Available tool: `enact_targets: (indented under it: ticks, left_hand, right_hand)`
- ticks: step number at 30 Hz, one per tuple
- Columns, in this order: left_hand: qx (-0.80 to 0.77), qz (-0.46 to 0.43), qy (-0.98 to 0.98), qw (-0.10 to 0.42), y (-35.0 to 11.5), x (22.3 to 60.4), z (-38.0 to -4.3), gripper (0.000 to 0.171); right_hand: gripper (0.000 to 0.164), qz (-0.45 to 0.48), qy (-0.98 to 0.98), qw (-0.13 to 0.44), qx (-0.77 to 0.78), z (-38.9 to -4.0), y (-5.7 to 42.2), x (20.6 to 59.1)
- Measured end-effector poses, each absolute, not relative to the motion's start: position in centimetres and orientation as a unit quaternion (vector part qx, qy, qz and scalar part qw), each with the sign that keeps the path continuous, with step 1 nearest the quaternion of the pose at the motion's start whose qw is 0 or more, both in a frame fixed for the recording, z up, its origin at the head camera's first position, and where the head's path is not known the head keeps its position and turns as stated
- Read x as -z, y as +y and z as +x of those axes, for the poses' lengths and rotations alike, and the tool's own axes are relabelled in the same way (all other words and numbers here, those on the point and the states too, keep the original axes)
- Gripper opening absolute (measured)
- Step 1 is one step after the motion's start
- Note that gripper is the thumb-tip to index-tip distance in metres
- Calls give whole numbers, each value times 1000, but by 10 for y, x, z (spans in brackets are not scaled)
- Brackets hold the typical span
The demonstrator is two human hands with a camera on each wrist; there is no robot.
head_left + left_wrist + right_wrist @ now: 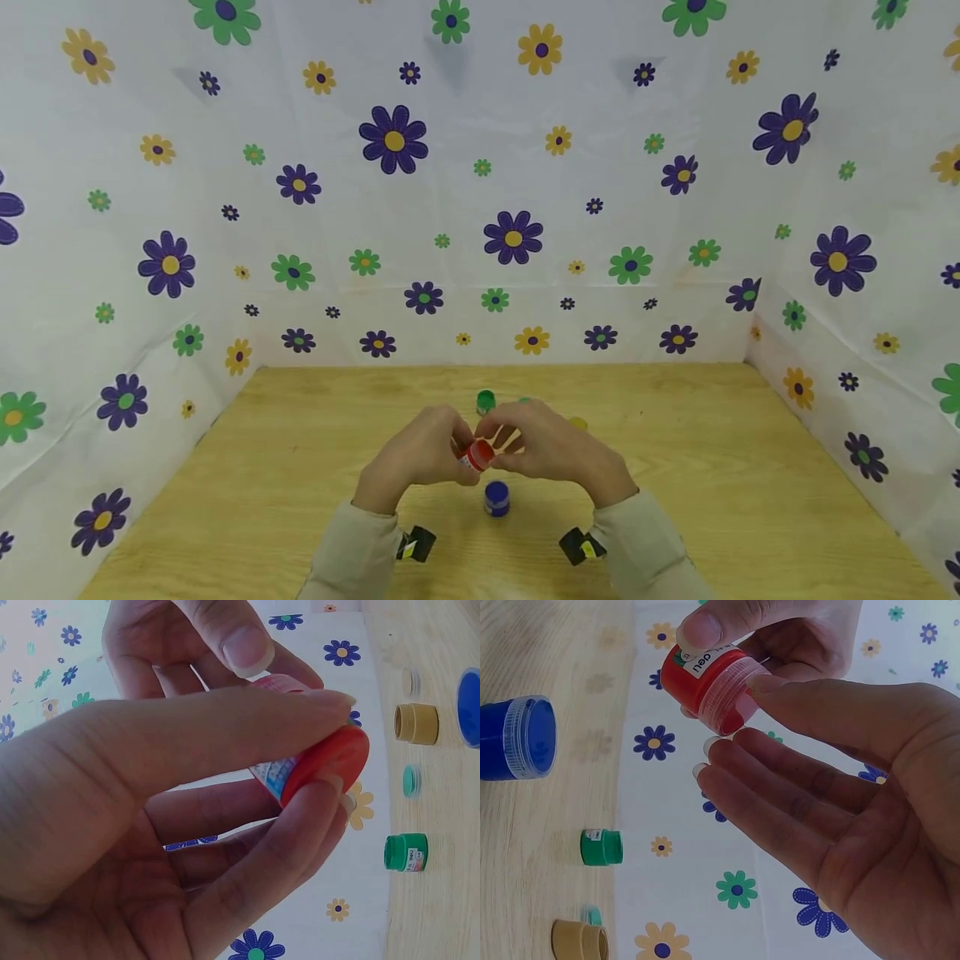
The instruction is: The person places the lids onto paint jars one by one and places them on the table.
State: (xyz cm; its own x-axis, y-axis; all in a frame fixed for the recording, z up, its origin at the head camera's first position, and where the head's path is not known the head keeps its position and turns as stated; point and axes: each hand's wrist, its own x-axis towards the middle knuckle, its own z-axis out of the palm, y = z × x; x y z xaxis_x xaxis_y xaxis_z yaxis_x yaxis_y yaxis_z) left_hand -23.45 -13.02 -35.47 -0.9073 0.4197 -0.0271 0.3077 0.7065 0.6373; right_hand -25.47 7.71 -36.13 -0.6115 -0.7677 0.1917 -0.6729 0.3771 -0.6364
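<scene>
A small red paint jar point(686, 679) with a clear screw lid point(727, 694) is held above the table, tilted toward the right. My left hand point(431, 450) grips the jar's body between thumb and fingers, its fingertips at the red base point(337, 765). From the other side my right hand point(551, 442) pinches the lid, thumb on one side and fingertips at the opposite rim. Below the hands, a blue paint jar point(497, 498) stands on the table with its clear lid point(540, 737) on.
Farther back stands a green jar point(486, 402) without a lid. A lidless yellow-brown jar point(417, 724) is partly hidden behind the right hand in the head view. Loose lids, one green point(412, 781) and one pale point(411, 681), lie nearby. Flower-patterned sheets point(465, 192) surround the wooden table point(300, 433).
</scene>
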Motion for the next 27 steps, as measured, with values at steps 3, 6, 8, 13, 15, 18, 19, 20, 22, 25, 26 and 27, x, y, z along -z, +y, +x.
enact_targets:
  ticks: [3, 6, 8, 13, 15, 18, 19, 20, 22, 25, 26, 27]
  left_hand:
    - [-326, 200, 920, 83, -130, 355, -235, 15]
    - [-325, 202, 920, 84, -131, 354, -235, 15]
    - [-324, 206, 920, 82, -131, 354, -235, 15]
    - [-325, 210, 919, 79, -131, 354, -234, 14]
    - [-326, 209, 918, 80, -131, 354, -234, 14]
    - [-326, 209, 918, 81, -131, 354, -235, 15]
    - [-326, 209, 918, 82, -131, 354, -235, 15]
    - [-326, 210, 918, 82, -131, 354, -235, 15]
    - [-323, 211, 919, 82, -131, 354, -235, 15]
    - [-319, 214, 920, 78, -131, 354, -235, 13]
    - [-318, 215, 920, 78, -130, 354, -236, 13]
    - [-318, 215, 920, 77, -130, 354, -236, 12]
  right_hand:
    - [26, -434, 828, 71, 347, -254, 76, 360]
    - [26, -434, 828, 77, 346, -254, 75, 360]
    - [26, -434, 829, 77, 344, -253, 74, 360]
    - [25, -439, 828, 72, 340, -254, 74, 360]
    - [25, -443, 827, 72, 339, -254, 74, 361]
    - [25, -448, 824, 71, 341, -255, 73, 362]
    - [25, -449, 822, 71, 342, -255, 73, 363]
    - [25, -450, 821, 70, 344, -255, 73, 363]
    - [24, -451, 821, 66, 343, -255, 73, 363]
    - [22, -450, 823, 60, 341, -255, 73, 364]
    - [22, -449, 824, 58, 340, -256, 73, 363]
    - [21, -447, 826, 57, 338, -256, 73, 363]
